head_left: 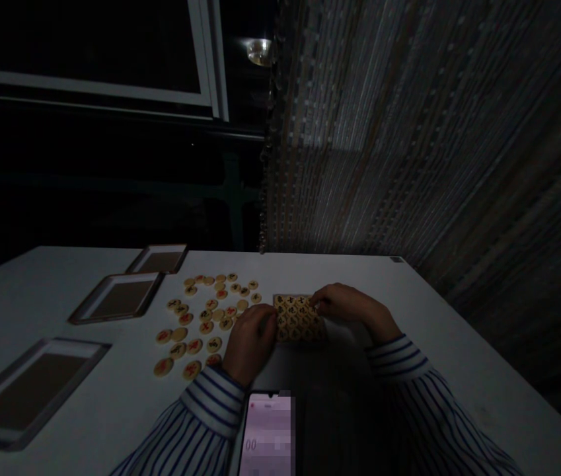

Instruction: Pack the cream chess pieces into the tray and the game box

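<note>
A small square tray (300, 341) holds rows of round wooden xiangqi pieces (291, 311) marked in black. My left hand (251, 340) is closed at the tray's left edge, fingers curled and thumb tucked in; what they hold, if anything, is hidden. At the tray's far right corner my right hand (347, 304) is closed in a pinch over the top row. Its fingertips cover the spot, so the thing between them does not show. Left of my left hand lie many loose xiangqi pieces (194, 346), some with red characters, some black, others blank side up.
Three shallow framed trays (99, 279) stand along the table's left side. A lit phone (266, 430) lies near me between my forearms. Behind the white table (359, 268) a beaded string curtain (349, 132) hangs at the right. The room is dim.
</note>
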Available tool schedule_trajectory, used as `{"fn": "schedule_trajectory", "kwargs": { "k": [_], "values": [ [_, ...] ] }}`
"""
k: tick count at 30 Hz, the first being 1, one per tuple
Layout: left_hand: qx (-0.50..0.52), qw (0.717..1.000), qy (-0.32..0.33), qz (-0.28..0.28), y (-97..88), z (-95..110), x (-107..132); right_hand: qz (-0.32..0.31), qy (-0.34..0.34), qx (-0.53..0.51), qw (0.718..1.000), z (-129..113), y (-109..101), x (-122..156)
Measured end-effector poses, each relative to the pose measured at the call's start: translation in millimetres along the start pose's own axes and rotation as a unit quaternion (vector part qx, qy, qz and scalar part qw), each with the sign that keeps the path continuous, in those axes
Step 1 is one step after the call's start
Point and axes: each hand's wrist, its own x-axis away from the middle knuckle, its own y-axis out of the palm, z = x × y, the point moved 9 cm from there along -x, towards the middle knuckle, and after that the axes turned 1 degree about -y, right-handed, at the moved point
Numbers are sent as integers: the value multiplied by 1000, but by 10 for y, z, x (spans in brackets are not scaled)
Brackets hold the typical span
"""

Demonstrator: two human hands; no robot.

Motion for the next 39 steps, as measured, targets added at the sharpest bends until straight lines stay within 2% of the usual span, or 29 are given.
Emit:
{"fn": "schedule_trajectory", "kwargs": {
  "k": [9, 19, 31, 39],
  "values": [
    [-2, 1000, 0, 9, -32, -2, -11, 2, 7, -27, 1000, 15, -67, 42],
    [-9, 1000, -5, 4, -16, -13, -10, -53, -30, -48, 997, -100, 47, 49],
    [3, 1000, 3, 4, -30, 22, -8, -50, -44, -34, 997, -75, 106, 30],
    [-6, 1000, -2, -1, -18, 3, -11, -60, -23, -37, 997, -64, 120, 19]
  ]
}}
